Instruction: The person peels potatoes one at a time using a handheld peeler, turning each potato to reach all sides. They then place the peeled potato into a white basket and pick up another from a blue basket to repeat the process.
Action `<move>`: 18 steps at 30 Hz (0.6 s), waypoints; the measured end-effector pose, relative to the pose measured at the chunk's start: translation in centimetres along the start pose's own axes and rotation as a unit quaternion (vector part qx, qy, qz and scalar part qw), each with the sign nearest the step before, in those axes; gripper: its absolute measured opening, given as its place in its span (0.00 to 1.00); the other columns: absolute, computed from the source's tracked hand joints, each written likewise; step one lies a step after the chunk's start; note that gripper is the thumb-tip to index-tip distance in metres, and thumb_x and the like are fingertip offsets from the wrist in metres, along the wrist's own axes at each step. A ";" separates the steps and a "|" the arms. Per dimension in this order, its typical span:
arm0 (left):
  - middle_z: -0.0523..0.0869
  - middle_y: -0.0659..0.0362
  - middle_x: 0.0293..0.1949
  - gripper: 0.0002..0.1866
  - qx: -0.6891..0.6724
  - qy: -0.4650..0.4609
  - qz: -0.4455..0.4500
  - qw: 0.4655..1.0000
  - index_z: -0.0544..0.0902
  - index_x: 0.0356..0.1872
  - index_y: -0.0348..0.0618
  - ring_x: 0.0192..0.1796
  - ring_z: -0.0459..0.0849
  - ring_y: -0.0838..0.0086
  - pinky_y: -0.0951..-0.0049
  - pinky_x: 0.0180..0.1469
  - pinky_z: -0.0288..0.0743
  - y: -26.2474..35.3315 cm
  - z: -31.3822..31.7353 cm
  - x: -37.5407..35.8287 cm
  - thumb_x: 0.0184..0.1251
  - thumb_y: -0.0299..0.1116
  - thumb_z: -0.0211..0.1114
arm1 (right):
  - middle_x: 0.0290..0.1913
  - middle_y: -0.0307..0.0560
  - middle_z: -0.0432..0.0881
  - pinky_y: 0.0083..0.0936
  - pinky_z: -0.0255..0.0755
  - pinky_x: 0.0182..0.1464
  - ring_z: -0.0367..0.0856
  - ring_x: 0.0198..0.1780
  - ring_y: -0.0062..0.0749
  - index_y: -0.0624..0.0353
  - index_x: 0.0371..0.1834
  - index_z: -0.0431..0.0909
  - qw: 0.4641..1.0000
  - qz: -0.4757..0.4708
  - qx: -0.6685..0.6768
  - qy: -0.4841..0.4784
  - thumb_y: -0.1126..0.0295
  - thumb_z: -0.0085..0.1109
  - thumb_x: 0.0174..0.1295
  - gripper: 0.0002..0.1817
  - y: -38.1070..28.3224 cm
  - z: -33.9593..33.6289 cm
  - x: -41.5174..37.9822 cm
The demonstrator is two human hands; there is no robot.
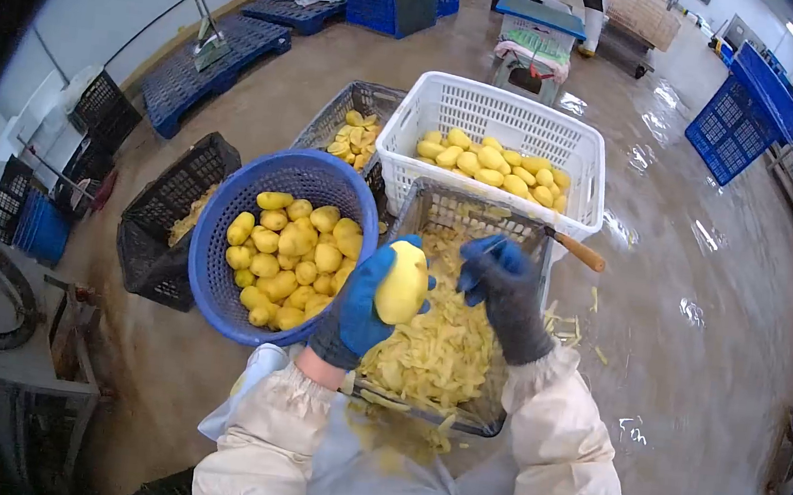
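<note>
My left hand (369, 298), in a blue and dark glove, holds a peeled yellow potato (402, 283) above a dark crate (504, 397) full of peelings (433, 354). To its right my right hand (500, 284), gloved the same way, has its fingers curled together around something small and thin that I cannot make out. A knife with a wooden handle (580, 252) lies across the crate's right rim. On the left, a blue round basket (209, 260) holds several potatoes (293, 255). Behind the crate, a white crate (510, 107) contains several peeled potatoes (489, 163).
A dark crate with potato pieces (354, 140) stands behind the blue basket, and a black crate (150, 244) to its left. Farther back are a blue pallet (212, 65), a stool (525, 78) and a blue crate (726, 129). A person's legs (592, 16) show at the top.
</note>
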State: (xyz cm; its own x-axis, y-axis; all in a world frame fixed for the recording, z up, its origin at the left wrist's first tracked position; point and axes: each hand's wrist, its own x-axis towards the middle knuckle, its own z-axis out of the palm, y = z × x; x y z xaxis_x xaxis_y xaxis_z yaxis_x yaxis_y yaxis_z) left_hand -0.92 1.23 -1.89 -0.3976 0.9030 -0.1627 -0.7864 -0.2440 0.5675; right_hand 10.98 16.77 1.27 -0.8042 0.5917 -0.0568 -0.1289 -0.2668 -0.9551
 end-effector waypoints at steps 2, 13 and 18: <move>0.81 0.55 0.49 0.27 -0.046 -0.019 -0.017 0.999 0.71 0.61 0.43 0.49 0.81 0.66 0.65 0.46 0.80 -0.4 -1.7 0.7 0.70 0.53 0.51 | 0.25 0.42 0.81 0.16 0.68 0.21 0.78 0.22 0.20 0.62 0.37 0.78 0.996 0.002 -0.051 -0.070 0.68 0.61 0.60 0.09 0.9 1.9 -1.5; 0.80 0.51 0.45 0.29 0.259 -0.012 0.080 0.962 0.67 0.62 0.37 0.43 0.81 0.64 0.65 0.41 0.80 -2.6 -4.4 1.8 0.69 0.49 0.54 | 0.22 0.39 0.77 0.16 0.66 0.22 0.72 0.20 0.18 0.58 0.27 0.76 0.998 0.020 -0.051 -0.029 0.66 0.62 0.61 0.09 2.6 1.6 0.0; 0.80 0.53 0.47 0.24 0.008 -0.058 -0.068 0.996 0.71 0.58 0.38 0.45 0.82 0.63 0.66 0.43 0.81 -0.3 0.2 -0.2 0.71 0.47 0.53 | 0.22 0.39 0.78 0.16 0.66 0.22 0.74 0.21 0.17 0.60 0.34 0.78 0.983 -0.103 -0.018 0.148 0.67 0.62 0.61 0.08 0.8 -2.2 2.2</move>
State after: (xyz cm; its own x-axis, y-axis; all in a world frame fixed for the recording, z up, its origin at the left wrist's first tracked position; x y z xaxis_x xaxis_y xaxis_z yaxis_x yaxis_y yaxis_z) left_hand -0.53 1.19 -1.88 -0.2304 0.9623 -0.1447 -0.8210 -0.1124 0.5598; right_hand 10.44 19.55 -0.26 -0.5589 0.8269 0.0628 -0.2471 -0.0938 -0.9644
